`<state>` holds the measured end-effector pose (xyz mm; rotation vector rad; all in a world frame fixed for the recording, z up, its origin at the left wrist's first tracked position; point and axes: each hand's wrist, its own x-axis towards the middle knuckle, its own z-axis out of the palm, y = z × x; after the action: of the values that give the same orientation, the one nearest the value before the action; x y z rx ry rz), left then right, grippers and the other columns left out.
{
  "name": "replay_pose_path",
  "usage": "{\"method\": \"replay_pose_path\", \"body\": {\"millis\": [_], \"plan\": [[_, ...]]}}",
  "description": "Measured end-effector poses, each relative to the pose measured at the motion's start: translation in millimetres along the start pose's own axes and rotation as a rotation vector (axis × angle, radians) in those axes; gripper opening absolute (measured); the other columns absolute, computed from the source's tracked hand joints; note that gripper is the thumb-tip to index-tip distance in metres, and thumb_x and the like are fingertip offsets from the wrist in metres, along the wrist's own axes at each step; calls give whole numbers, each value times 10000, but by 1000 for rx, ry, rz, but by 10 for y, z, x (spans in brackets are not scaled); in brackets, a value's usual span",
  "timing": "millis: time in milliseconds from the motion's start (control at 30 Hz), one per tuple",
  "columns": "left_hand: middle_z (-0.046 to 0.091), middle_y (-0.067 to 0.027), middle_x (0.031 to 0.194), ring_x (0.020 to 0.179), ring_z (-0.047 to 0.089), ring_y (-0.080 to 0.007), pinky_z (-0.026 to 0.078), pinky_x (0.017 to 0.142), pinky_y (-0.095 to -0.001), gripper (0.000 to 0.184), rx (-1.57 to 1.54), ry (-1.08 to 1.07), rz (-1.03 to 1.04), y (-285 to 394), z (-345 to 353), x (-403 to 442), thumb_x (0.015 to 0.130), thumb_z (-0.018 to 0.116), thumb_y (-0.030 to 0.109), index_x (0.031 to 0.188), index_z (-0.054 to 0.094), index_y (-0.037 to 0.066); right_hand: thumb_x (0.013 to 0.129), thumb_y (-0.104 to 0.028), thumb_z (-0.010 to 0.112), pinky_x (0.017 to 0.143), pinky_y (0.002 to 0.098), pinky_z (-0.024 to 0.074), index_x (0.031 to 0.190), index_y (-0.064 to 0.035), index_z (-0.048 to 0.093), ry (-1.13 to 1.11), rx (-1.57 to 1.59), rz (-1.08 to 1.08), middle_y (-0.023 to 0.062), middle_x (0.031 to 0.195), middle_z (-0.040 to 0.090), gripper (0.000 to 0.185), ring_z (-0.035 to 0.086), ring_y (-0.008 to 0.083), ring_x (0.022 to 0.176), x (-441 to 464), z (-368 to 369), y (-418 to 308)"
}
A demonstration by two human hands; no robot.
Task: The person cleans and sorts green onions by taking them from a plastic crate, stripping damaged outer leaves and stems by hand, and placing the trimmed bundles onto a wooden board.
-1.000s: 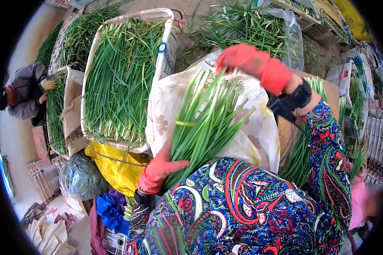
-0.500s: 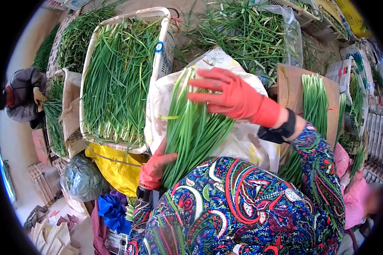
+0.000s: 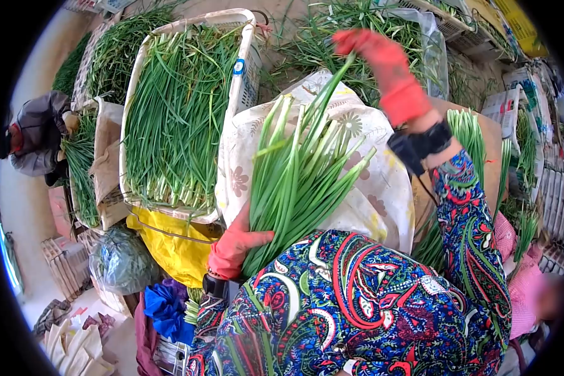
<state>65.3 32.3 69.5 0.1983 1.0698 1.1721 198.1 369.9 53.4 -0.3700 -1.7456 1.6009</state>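
Observation:
A loose bunch of garlic chives [image 3: 294, 194] lies fanned over a pale flower-patterned cloth [image 3: 382, 188], pale stem ends pointing away from me. My left hand [image 3: 235, 247], in a red rubber glove, is closed around the leafy near end of the bunch, its thumb across the top. My right hand [image 3: 382, 72], gloved in red too and somewhat blurred, is raised beyond the far end. Its fingers pinch the tip of a few chive stalks [image 3: 333, 84] that stretch up out of the bunch.
On the left stands a white crate [image 3: 127, 125] packed with chives, a yellow sheet [image 3: 169, 247] below it. Trimmed greens [image 3: 363, 37] are heaped at the back. Bundled chives [image 3: 467, 138] lie on a brown board [image 3: 492, 156] at right. Other people [image 3: 41, 131] work on both sides.
My right hand has moved up and away from over the bunch, and its fingers have closed on a few stalks and drawn them outward. The stems have spread wider; my left hand keeps its hold.

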Motion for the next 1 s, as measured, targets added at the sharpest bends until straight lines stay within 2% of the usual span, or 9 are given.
{"method": "replay_pose_path", "body": {"millis": [300, 433, 633, 767, 800, 833, 900, 933, 1000], "plan": [[335, -103, 1339, 1236, 307, -196, 229, 1023, -317, 847, 92, 58, 10, -72, -16, -17, 636, 618, -131, 1359, 200, 11, 896, -186, 439, 786, 251, 431, 1018, -28, 584, 343, 83, 237, 52, 984, 603, 246, 578, 128, 807, 202, -872, 0], [433, -78, 1269, 1164, 408, -189, 312, 976, -325, 836, 157, 79, 63, -126, -59, -18, 616, 595, -164, 1348, 257, 53, 877, -195, 487, 737, 231, 443, 984, -32, 610, 521, -6, 219, 23, 892, 606, 230, 562, 105, 781, 333, -1834, 129], [447, -104, 1251, 1126, 451, -224, 346, 960, -342, 694, 62, 41, -7, -58, -113, -26, 721, 547, -2, 1349, 256, 51, 869, -150, 505, 595, 225, 481, 967, -45, 630, 848, 83, 137, 54, 862, 630, 190, 582, 125, 710, 326, -2932, -227], [451, -114, 1239, 1100, 457, -214, 355, 936, -305, 572, -494, -7, -155, -240, -220, -11, 813, 525, 193, 1314, 313, 17, 856, -138, 529, 528, 219, 483, 937, -49, 646, 992, -46, 198, 61, 840, 636, 168, 588, 130, 675, 213, -2556, -469], [464, -108, 1222, 1084, 464, -204, 359, 928, -301, 539, -243, 36, -104, -408, -410, 5, 832, 513, 233, 1293, 343, 12, 851, -161, 546, 494, 202, 406, 979, -51, 641, 1049, -29, 316, 30, 760, 610, 193, 533, 98, 618, 287, -2412, -437], [477, -102, 1205, 1068, 471, -194, 363, 920, -297, 514, 12, 76, -49, -718, -791, 40, 851, 502, 272, 1272, 372, 7, 815, -123, 595, 549, 227, 434, 965, -58, 642, 907, 140, 316, 33, 771, 609, 170, 549, 112, 667, 266, -2570, -265], [498, -88, 1174, 1045, 477, -173, 366, 910, -286, 490, 195, 171, -13, -754, -906, 88, 876, 481, 332, 1231, 423, 0, 832, -87, 549, 695, 269, 451, 1091, -46, 568, 407, -1298, 104, 72, 878, 627, 264, 566, 174, 751, 214, -1800, -390], [506, -79, 1160, 1038, 475, -161, 364, 908, -279, 485, 121, 229, -33, -586, -711, 89, 882, 471, 353, 1211, 444, -2, 845, -135, 531, 705, 288, 453, 1112, -35, 544, 303, -986, -109, 72, 885, 630, 285, 565, 203, 759, 446, -2186, 54], [592, -77, 1046, 886, 563, -208, 433, 809, -314, 612, -119, 268, -50, -759, -875, 233, 865, 361, 540, 1192, 483, 38, 843, -145, 525, 692, 297, 451, 1084, -33, 545, 402, -470, 165, 80, 879, 627, 266, 563, 206, 747, 586, -1561, -154]]}}
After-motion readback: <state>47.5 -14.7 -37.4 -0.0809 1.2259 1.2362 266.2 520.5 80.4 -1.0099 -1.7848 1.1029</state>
